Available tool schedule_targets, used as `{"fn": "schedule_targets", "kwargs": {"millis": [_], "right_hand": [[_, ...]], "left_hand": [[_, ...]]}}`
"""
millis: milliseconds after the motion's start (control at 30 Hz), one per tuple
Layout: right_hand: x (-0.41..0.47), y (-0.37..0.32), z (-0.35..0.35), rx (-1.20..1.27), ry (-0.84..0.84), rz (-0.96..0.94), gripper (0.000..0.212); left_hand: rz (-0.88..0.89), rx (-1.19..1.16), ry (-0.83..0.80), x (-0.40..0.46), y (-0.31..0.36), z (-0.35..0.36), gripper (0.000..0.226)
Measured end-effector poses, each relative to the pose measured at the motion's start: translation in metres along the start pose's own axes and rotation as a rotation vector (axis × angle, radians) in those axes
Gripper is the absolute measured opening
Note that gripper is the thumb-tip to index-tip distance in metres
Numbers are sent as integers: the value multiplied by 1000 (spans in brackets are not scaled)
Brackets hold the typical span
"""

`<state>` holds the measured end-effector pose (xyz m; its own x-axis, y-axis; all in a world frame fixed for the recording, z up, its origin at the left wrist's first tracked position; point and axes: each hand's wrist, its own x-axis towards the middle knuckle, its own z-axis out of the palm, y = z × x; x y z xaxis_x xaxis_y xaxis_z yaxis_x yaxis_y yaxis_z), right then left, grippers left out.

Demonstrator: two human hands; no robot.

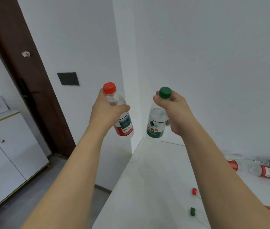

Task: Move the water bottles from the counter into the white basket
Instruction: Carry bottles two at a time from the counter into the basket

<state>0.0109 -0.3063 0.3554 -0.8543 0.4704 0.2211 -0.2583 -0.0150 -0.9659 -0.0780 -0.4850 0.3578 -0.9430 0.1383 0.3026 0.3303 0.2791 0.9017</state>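
Note:
My left hand grips a water bottle with a red cap and red label around its upper body, holding it upright in the air left of the counter's far corner. My right hand grips a bottle with a green cap and green label by its neck, lifted above the far end of the white counter. Several more bottles lie on the counter at the right: a red-labelled bottle, a red-capped bottle and a green-capped bottle, partly hidden by my right arm. The white basket is not in view.
White walls meet in a corner just behind the held bottles. A dark brown door frame and a black wall plate are at the left. A white cabinet stands at the lower left, across a grey floor.

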Motion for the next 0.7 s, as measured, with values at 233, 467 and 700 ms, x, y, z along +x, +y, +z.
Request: {"fn": "schedule_targets", "kwargs": {"millis": [233,467,700], "right_hand": [[20,21,133,-2,-42,-10,22],[37,51,322,16,-80,-18,23],[76,74,491,65,-145,59,27]], "left_hand": [[11,35,46,46,-56,-111,60],[73,130,74,115,-129,-271,62],[73,144,84,199,-195,-400,54]]}}
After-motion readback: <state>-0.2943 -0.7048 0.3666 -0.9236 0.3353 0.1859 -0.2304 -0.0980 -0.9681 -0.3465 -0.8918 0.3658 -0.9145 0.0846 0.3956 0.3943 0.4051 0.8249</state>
